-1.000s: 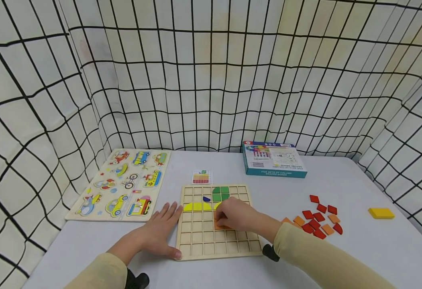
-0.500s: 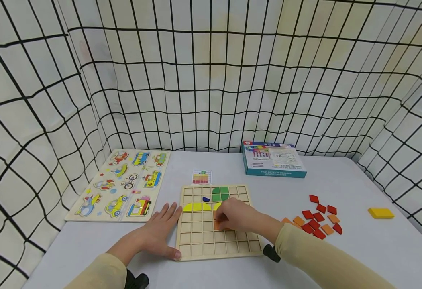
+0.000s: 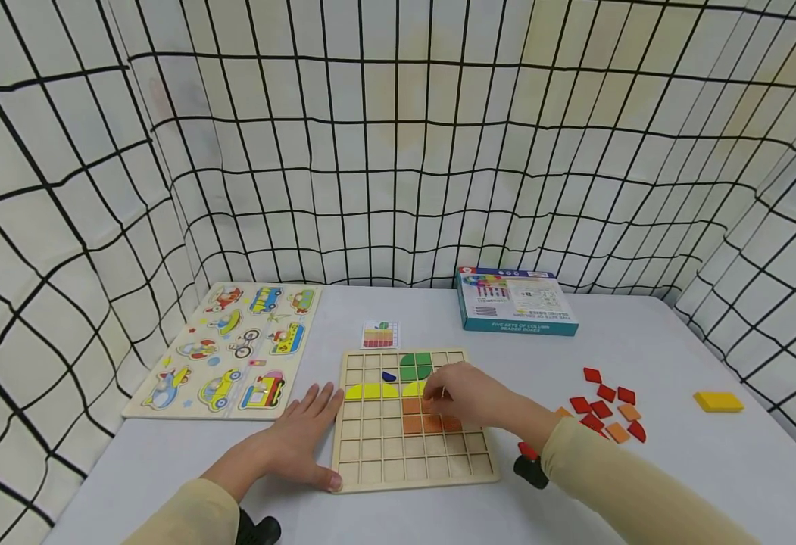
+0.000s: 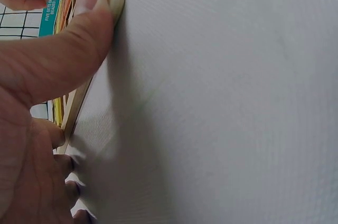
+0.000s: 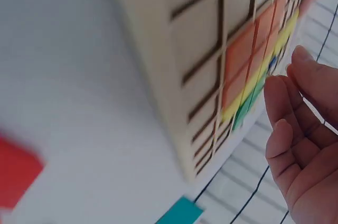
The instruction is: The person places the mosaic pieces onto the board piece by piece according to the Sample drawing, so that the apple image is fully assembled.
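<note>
A wooden grid board point(image 3: 370, 450) lies flat on the table. My left hand point(image 3: 297, 440) rests at its left side with spread fingers, the thumb on the near left corner. Above the board's right half, my right hand point(image 3: 469, 395) hovers with loosely bent fingers and holds nothing, as the right wrist view shows. Below it, orange square tiles point(image 3: 413, 424) sit in two rows of cells, partly hidden by the hand in the head view. Yellow tiles point(image 3: 373, 390), green tiles point(image 3: 416, 369) and one dark blue piece point(image 3: 388, 376) sit farther back on the board.
Loose red tiles point(image 3: 591, 424) and orange tiles point(image 3: 618, 433) lie to the right, partly behind the sleeve. A yellow block point(image 3: 719, 402) is beyond them. A pattern card point(image 3: 380, 334), a teal box point(image 3: 520, 303) and a vehicle puzzle board point(image 3: 230, 352) lie behind and left. Black netting point(image 3: 398, 170) surrounds the table.
My right hand has lifted off the orange tiles and shifted right, uncovering several of them in the board. The left hand stays in place.
</note>
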`<state>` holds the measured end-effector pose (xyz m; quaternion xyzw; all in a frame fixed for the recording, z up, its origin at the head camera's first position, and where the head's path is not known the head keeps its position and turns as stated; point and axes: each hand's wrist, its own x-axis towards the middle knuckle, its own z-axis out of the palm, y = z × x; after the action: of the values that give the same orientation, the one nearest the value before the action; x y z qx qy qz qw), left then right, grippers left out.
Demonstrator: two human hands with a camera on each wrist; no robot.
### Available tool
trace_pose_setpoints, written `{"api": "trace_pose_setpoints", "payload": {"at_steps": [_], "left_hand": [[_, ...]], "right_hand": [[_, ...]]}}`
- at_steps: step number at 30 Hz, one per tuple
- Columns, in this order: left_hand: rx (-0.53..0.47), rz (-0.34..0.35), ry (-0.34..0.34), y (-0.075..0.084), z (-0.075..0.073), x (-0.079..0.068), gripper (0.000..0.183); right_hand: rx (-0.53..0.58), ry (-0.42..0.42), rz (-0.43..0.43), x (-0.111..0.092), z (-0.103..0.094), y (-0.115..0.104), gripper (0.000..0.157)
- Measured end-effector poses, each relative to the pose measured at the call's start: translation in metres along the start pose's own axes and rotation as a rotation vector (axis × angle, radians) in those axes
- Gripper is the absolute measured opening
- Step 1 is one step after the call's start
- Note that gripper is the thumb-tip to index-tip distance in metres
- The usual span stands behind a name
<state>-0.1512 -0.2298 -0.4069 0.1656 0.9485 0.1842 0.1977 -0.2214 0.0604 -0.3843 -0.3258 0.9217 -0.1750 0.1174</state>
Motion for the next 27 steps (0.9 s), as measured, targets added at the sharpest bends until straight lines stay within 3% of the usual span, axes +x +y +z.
{"api": "trace_pose_setpoints", "payload": {"at_steps": [11, 17, 21, 27], "left_hand": [[0.016, -0.004, -0.001, -0.002, 0.002, 0.003, 0.125], [0.019, 0.005, 0.01, -0.001, 0.001, 0.0, 0.125], [0.017, 0.016, 0.014, -0.002, 0.002, 0.0, 0.124], [0.016, 0.021, 0.011, -0.003, 0.002, 0.002, 0.124]], "right_hand": [[0.037, 0.115, 0.21, -0.059, -0.049, 0.102, 0.019], [0.028, 0.114, 0.327, -0.096, -0.061, 0.154, 0.022], [0.017, 0.102, 0.388, -0.115, -0.064, 0.177, 0.023], [0.018, 0.07, 0.421, -0.139, -0.069, 0.192, 0.02]]}}
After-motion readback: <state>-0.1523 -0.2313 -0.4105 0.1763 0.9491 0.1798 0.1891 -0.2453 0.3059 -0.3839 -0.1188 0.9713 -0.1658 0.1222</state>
